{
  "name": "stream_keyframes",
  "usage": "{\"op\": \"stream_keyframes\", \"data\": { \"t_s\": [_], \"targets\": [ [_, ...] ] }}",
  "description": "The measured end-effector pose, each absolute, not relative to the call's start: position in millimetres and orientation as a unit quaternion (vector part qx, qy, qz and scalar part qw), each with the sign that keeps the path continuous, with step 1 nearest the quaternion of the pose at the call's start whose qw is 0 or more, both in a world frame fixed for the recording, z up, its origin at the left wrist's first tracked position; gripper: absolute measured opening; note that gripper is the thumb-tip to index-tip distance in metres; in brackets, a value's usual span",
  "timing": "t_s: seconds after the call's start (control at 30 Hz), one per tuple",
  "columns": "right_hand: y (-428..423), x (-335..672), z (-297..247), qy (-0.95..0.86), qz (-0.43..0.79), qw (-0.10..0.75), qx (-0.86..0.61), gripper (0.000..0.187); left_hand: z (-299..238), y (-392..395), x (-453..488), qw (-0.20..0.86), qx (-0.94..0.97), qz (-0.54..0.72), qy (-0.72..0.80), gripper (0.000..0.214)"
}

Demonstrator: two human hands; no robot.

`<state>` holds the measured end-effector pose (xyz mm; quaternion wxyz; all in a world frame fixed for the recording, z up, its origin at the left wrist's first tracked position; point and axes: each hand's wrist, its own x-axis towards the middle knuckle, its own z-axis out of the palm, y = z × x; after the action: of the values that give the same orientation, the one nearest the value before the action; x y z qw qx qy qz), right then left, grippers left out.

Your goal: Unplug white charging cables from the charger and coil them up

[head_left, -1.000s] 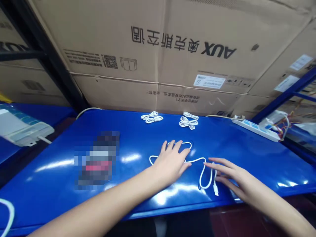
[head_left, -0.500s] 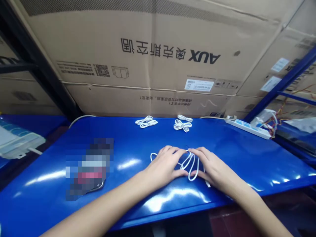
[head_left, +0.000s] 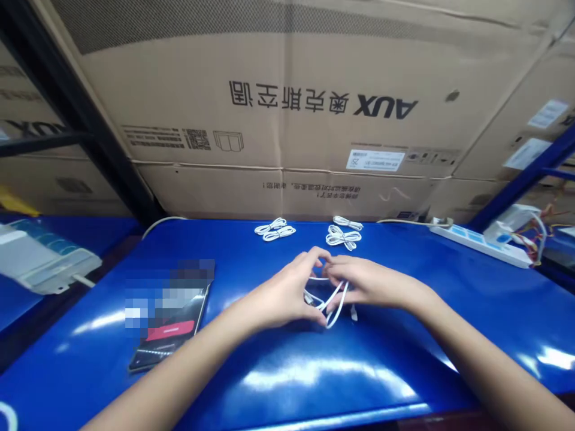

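1. Head view: the white cable (head_left: pixel 338 308) is looped mid-way along the worktop (head_left: pixel 251 263); it looks light, soft and springy, best taken by its gathered strands, sparing the plug (head_left: pixel 354 313).
2. The right hand (head_left: pixel 363 281) holds the loops; the left hand (head_left: pixel 294 290) arches around their left side, grip impossible to tell.
3. Farther off lie tied bundles (head_left: pixel 344 237); left, a phone (head_left: pixel 173 331); far right, a power strip (head_left: pixel 483 244); a cardboard box (head_left: pixel 278 137) walls the far edge.

White glare streaks the glossy blue tabletop (head_left: pixel 251 263) amid slight blur.
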<state>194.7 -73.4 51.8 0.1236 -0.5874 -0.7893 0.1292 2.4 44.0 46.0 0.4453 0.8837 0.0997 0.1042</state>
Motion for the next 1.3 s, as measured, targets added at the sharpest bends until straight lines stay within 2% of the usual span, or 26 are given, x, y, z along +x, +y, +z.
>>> {"op": "stream_keyframes", "data": {
  "t_s": [0.13, 0.27, 0.43, 0.57, 0.73, 0.83, 0.93, 1.0, 1.07, 1.17, 1.2, 1.3],
  "targets": [
    [-68.4, 204.1, 43.9, -0.739, 0.233, 0.204, -0.598, 0.026, 48.2, 50.5, -0.5, 0.461, 0.875, 0.085, 0.123, 0.091],
    [-75.9, 208.4, 32.5, -0.661, 0.267, 0.288, -0.639, 0.025, 48.4, 47.0, -2.7, 0.476, 0.872, 0.051, 0.105, 0.096],
    [-73.2, 204.5, 23.9, -0.648, 0.268, 0.346, -0.623, 0.028, 56.5, 43.4, -4.2, 0.526, 0.845, -0.014, 0.096, 0.127],
    [-71.3, 196.7, 20.3, -0.628, 0.239, 0.371, -0.641, 0.027, 55.6, 36.3, -1.3, 0.541, 0.827, 0.019, 0.153, 0.108],
    [-70.6, 187.8, 15.4, -0.592, 0.212, 0.396, -0.669, 0.021, 35.2, 12.9, 7.4, 0.383, 0.896, 0.083, 0.208, 0.111],
    [-68.9, 187.8, 13.1, -0.570, 0.263, 0.407, -0.664, 0.019, 27.8, 5.8, 9.9, 0.304, 0.926, 0.102, 0.197, 0.075],
    [-67.5, 190.7, 13.1, -0.535, 0.336, 0.408, -0.659, 0.026, 29.1, 8.1, 9.8, 0.320, 0.922, 0.108, 0.190, 0.043],
    [-66.5, 190.7, 13.2, -0.519, 0.363, 0.415, -0.653, 0.032, 31.2, 10.5, 10.0, 0.346, 0.913, 0.104, 0.190, 0.033],
    [-65.3, 187.2, 12.2, -0.504, 0.381, 0.432, -0.644, 0.034, 31.1, 10.4, 11.0, 0.364, 0.906, 0.095, 0.195, 0.038],
    [-63.7, 178.8, 9.3, -0.471, 0.404, 0.481, -0.620, 0.034, 26.1, 6.7, 13.5, 0.375, 0.900, 0.092, 0.201, 0.071],
    [-63.6, 176.8, 8.9, -0.466, 0.412, 0.494, -0.608, 0.034, 24.2, 5.8, 14.1, 0.376, 0.900, 0.101, 0.195, 0.072],
    [-65.3, 178.6, 12.0, -0.465, 0.439, 0.510, -0.576, 0.037, 22.8, 8.8, 14.3, 0.409, 0.887, 0.134, 0.164, 0.048]
  ]
}}
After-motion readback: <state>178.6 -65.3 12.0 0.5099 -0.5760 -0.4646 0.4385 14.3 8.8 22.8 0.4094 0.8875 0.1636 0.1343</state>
